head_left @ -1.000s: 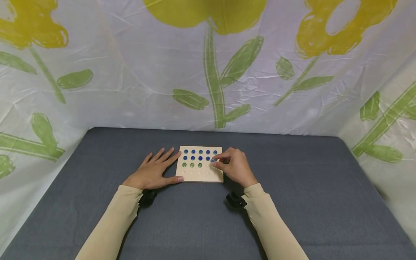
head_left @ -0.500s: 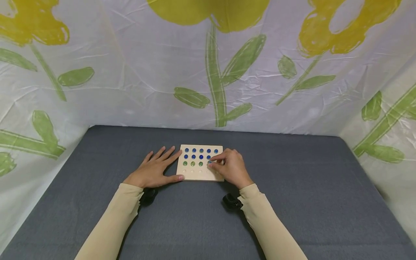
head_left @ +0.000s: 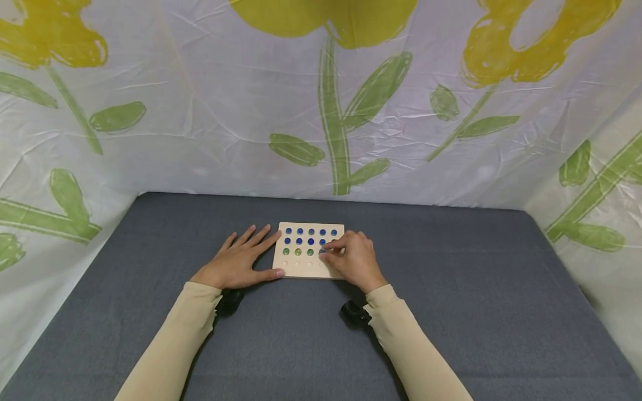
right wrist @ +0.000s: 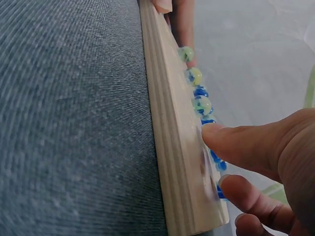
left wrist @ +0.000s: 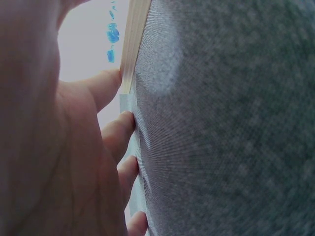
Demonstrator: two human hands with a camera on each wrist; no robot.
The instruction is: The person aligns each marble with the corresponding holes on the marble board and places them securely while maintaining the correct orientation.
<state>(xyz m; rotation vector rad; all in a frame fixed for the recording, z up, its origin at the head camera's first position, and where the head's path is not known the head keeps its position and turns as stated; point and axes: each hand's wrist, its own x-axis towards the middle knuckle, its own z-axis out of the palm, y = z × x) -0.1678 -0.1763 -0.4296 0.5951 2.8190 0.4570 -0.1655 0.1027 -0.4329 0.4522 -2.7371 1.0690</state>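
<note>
A pale wooden board (head_left: 303, 272) with rows of round hollows lies on the table. Blue marbles (head_left: 311, 241) fill much of its two far rows, and three green marbles (head_left: 298, 252) sit at the left of the third row. My right hand (head_left: 358, 260) pinches a blue marble (head_left: 322, 252) between thumb and forefinger, right at the third row beside the green ones. In the right wrist view the thumb (right wrist: 221, 137) hides it. My left hand (head_left: 234, 263) rests flat with spread fingers, its thumb and forefinger touching the board's left edge.
Dark grey cloth covers the table (head_left: 451, 289). Behind it and at both sides hangs a white curtain (head_left: 215, 139) printed with yellow flowers and green leaves. The board's nearest row shows bare hollows. A dark camera (head_left: 355, 313) sits at the right wrist.
My right hand has moved a little left and toward me, bringing the pinched blue marble from near the second row's right end to the third row. The left hand keeps its place.
</note>
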